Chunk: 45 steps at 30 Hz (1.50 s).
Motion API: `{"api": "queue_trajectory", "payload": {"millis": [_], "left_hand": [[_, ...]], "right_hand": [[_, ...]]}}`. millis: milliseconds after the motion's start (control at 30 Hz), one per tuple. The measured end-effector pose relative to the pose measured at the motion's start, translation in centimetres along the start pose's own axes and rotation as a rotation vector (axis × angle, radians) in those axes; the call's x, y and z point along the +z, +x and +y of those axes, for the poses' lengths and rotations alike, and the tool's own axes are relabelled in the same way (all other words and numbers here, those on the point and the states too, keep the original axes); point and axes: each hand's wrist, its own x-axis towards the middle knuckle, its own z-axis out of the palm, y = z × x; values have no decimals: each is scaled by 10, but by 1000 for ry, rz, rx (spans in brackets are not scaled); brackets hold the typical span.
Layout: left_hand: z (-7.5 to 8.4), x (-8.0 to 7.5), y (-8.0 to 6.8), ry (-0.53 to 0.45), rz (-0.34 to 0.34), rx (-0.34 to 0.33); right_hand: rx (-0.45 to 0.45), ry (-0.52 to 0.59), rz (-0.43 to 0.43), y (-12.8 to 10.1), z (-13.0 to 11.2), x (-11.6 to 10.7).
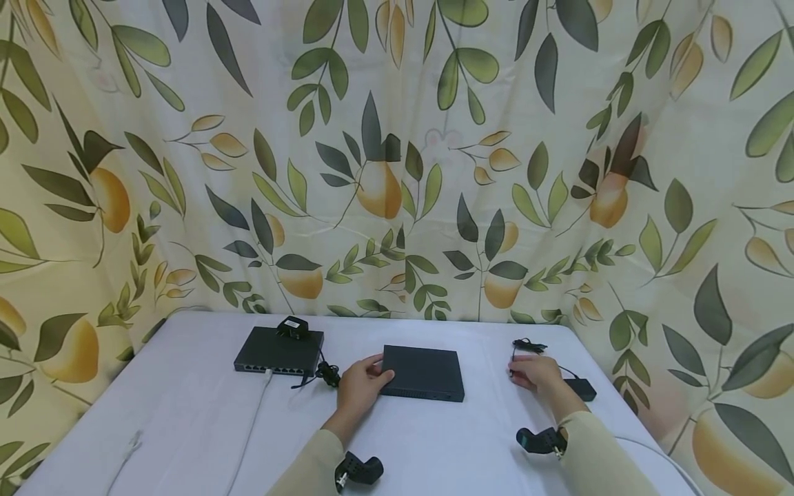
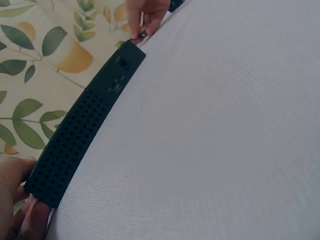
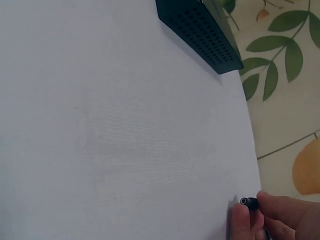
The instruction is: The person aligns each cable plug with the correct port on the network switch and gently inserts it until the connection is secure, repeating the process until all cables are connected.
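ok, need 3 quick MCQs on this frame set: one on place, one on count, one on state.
1. Where does the left hand rest?
A. on the left end of the middle switch
B. on the white cable
C. on the curtain

2. How many black network switches lie on the table?
A. one
B. two
C. four

3. What does the right hand do?
A. lies flat and open
B. pinches a black barrel plug
C. grips a switch

Answers: 1 A, fingers sit at its left edge in the head view; 2 B, the middle one plus the left switch; 3 B, right wrist view shows the plug between fingertips.
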Motion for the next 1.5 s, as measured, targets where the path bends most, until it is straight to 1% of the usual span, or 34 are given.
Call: {"api": "queue_trajectory", "payload": {"millis": [233, 300, 467, 533, 700, 800, 1033, 1233, 1500], "left_hand": [[-1, 0, 0, 18, 0, 5], [-1, 0, 1, 20, 1, 3], [-1, 0, 0, 8, -1, 5], [-1, 0, 0, 3, -3, 7], [-2, 1, 0, 0, -5, -2], [-3, 1, 1, -6, -6, -6], [-1, 0, 1, -12, -13, -16], [-1, 0, 1, -13, -19, -22], [0, -1, 0, -15, -24, -23]], "right_hand": [[-14, 73, -47, -19, 9, 1], [-27, 97, -79, -25, 10, 1], [-44, 129, -131, -44, 15, 3], [-50, 142, -137, -51, 18, 6], [-102, 194, -174, -68, 24, 10], [-121, 206, -189, -77, 27, 12], [-88, 191, -136, -95, 30, 16], [-76, 191, -107, -108, 35, 19], [-62, 198, -93, -121, 40, 26]]}}
